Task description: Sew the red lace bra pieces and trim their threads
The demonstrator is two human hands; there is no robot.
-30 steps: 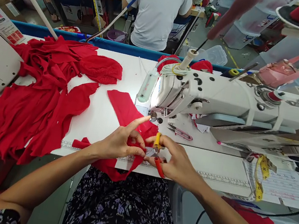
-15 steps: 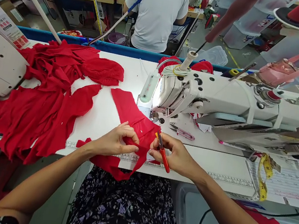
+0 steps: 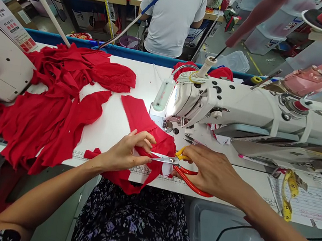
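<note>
My left hand [image 3: 130, 150] pinches a piece of red fabric [image 3: 144, 124] between thumb and fingers. The fabric lies over the table's front part, and its lower end hangs past the edge above my lap. In my right hand [image 3: 212, 171] is a pair of scissors [image 3: 185, 168] with one red and one yellow handle. Their blades point left and reach the cloth right by my left fingertips. Just behind the cloth stands the head of a white sewing machine [image 3: 189, 100], its lamp lit.
A heap of red fabric pieces [image 3: 47, 113] covers the table's left side, beside another machine [image 3: 0, 59]. Behind my right hand lie small thread snips [image 3: 191, 139]. A yellow tape measure [image 3: 289, 193] and written paper [image 3: 317, 202] are at the right. A person [image 3: 173, 14] sits beyond.
My right hand has turned the scissors from lying folded in the palm to a grip on the handles, blades now pointing left at the cloth. My left hand stays almost in place.
</note>
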